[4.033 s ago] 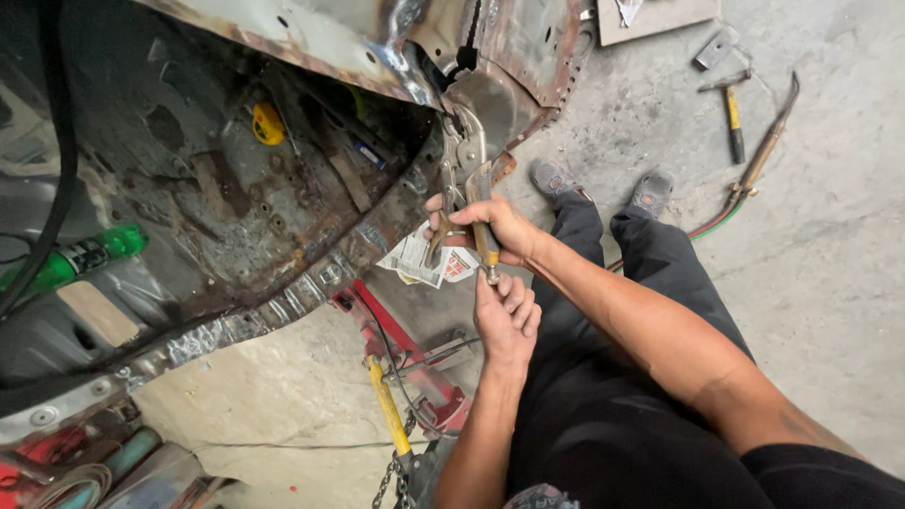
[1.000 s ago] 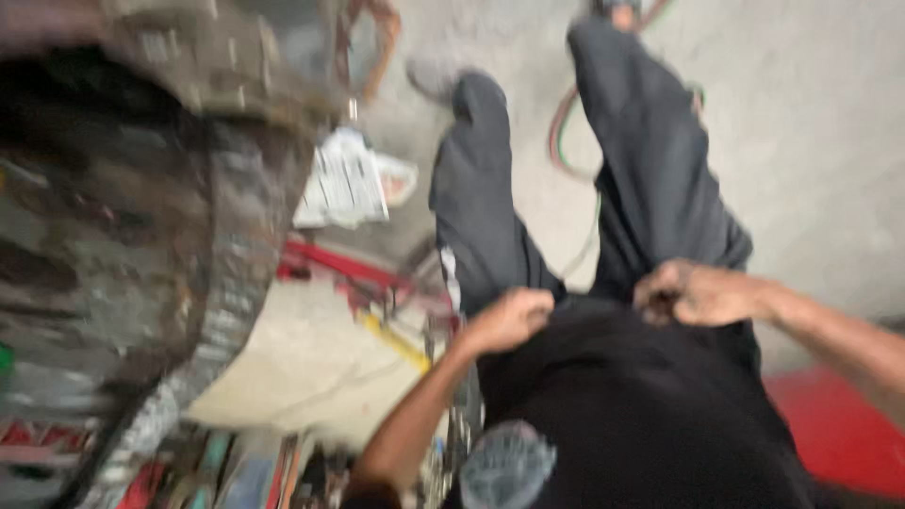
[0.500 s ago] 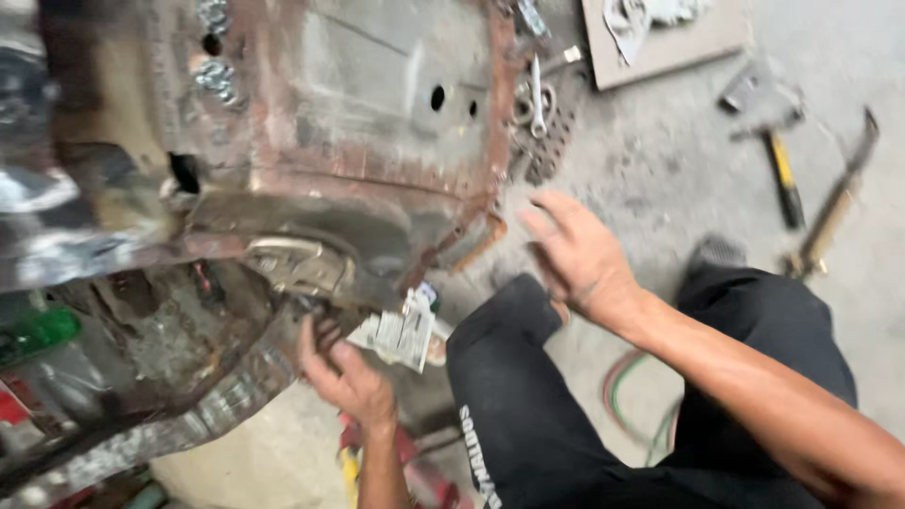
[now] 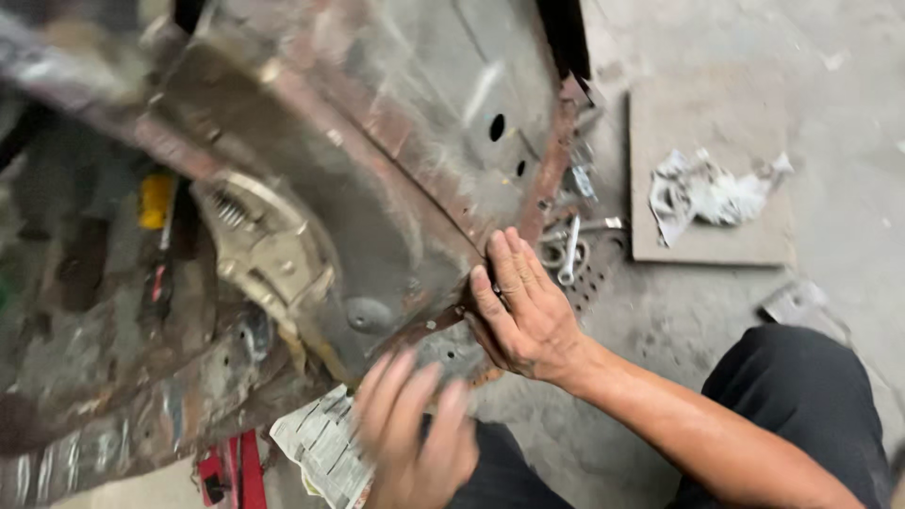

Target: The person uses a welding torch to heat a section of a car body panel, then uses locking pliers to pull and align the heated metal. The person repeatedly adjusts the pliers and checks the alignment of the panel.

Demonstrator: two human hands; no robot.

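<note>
rusted sheet metal, a stripped car body panel [image 4: 377, 160], fills everything left of and above both hands. far left of the grip, inside the shell, a yellow-handled tool [image 4: 156, 200] lies in shadow, and a curved bracket with a spring [image 4: 259, 247] sits between it and the hands. low down, a red jack frame [image 4: 231, 468] and a folded newspaper [image 4: 325, 445] lie just left of the left hand [image 4: 415, 438], the paper partly hidden behind it.

the left hand is blurred, fingers spread and apart, raised just below the panel's lower rim; i cannot tell whether it touches the metal. it holds nothing.

the right hand [image 4: 523, 306] lies flat against the ragged bottom edge of the panel, fingers straight and together, pressed on the rusted flange [image 4: 556, 151], not closed around it. fingertips point up along that edge.

just right of the fingertips a wrench [image 4: 569, 261] and loose small hardware rest on a perforated plate [image 4: 594, 278]. further right, a flat board [image 4: 716, 123] carries a crumpled grey rag [image 4: 716, 193]. bare concrete floor [image 4: 848, 94] opens beyond it, with a dark trouser knee [image 4: 801, 396] below the forearm.
</note>
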